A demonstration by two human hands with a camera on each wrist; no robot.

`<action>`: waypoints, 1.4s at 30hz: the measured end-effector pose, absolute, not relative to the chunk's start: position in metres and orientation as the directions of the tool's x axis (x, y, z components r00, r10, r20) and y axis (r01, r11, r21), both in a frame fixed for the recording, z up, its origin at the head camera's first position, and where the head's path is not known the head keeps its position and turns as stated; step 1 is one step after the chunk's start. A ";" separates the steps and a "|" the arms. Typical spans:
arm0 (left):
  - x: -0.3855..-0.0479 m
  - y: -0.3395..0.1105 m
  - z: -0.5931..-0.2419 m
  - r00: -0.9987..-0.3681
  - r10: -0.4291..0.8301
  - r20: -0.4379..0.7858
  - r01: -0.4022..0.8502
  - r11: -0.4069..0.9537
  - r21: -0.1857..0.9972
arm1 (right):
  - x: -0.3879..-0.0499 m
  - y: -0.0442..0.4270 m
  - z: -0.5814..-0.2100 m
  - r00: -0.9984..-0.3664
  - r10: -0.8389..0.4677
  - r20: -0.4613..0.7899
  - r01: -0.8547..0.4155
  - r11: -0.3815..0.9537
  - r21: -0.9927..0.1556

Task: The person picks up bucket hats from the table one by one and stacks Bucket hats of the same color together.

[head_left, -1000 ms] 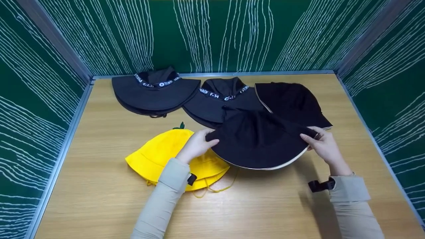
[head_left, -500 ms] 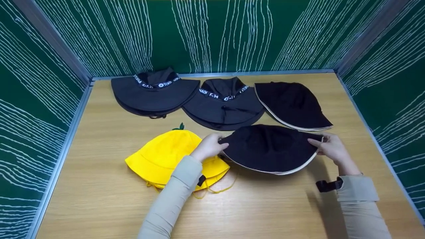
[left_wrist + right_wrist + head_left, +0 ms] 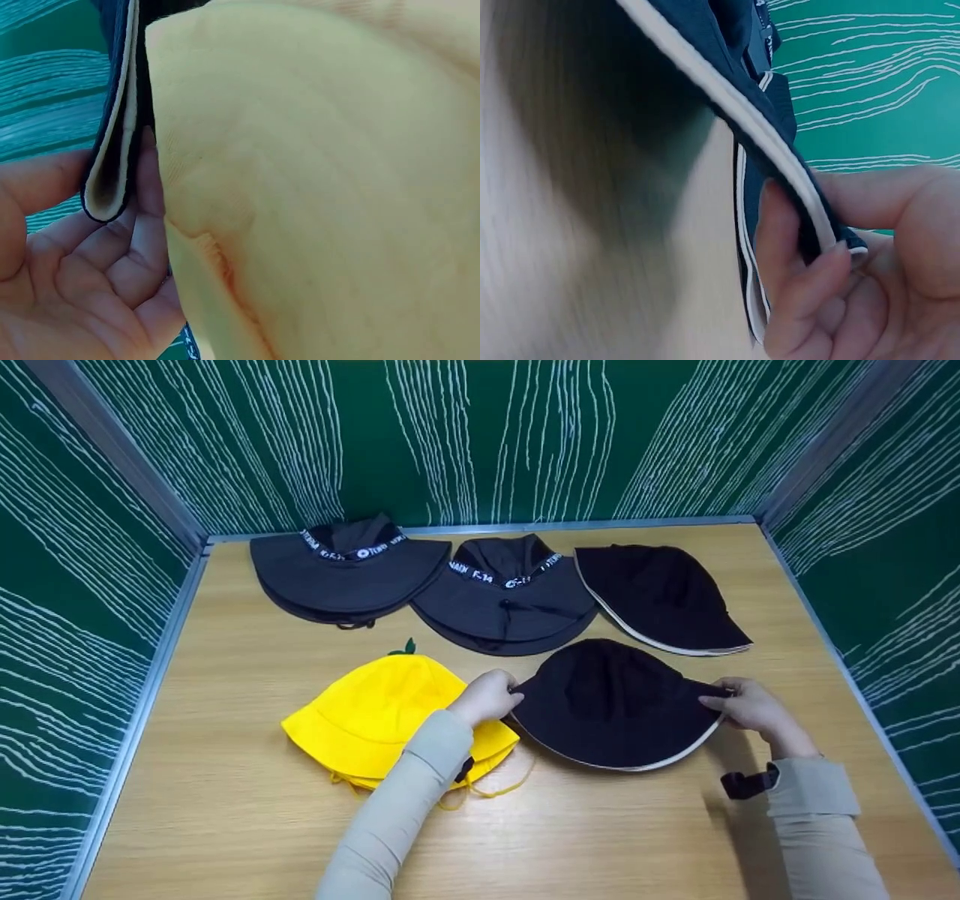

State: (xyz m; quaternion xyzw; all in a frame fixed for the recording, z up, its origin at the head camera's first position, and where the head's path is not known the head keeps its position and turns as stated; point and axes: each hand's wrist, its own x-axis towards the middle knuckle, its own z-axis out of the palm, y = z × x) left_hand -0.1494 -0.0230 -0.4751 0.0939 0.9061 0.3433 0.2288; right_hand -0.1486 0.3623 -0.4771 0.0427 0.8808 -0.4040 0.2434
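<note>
Head view: black, pale-edged fabric bucket hat (image 3: 615, 705) just right of the yellow fabric bucket hat (image 3: 375, 697).
Left hand (image 3: 489, 697) and right hand (image 3: 756, 711) pinch its opposite ends; probably light, floppy, best held there.

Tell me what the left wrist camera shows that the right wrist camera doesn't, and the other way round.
Only the left wrist view shows the left hand and the yellow bucket hat.

Only the right wrist view shows the right hand, and a shadow on the wooden table.

Both show the brim of the held black bucket hat, with its pale edging, and the green wall with white lines.
</note>
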 end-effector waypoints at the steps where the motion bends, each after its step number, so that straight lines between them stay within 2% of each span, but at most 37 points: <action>1: -0.150 -0.023 -0.475 -0.876 0.326 -0.354 0.011 0.748 0.663 | -0.149 0.363 -0.477 -0.873 -0.124 -0.472 0.276 0.672 -0.687; 12: -0.153 -0.021 -0.478 -0.845 0.320 -0.429 -0.013 0.790 0.613 | -0.149 0.367 -0.493 -0.846 -0.137 -0.515 0.315 0.650 -0.691; 18: -0.151 -0.017 -0.481 -0.854 0.320 -0.410 0.059 0.843 0.535 | -0.149 0.370 -0.504 -0.841 -0.159 -0.517 0.286 0.681 -0.674; 24: -0.150 -0.015 -0.486 -0.856 0.309 -0.414 0.075 0.867 0.493 | -0.148 0.372 -0.508 -0.834 -0.163 -0.528 0.277 0.702 -0.656; 42: -0.144 -0.010 -0.488 -0.876 0.298 -0.379 0.123 0.898 0.422 | -0.148 0.377 -0.507 -0.807 -0.098 -0.582 0.353 0.710 -0.610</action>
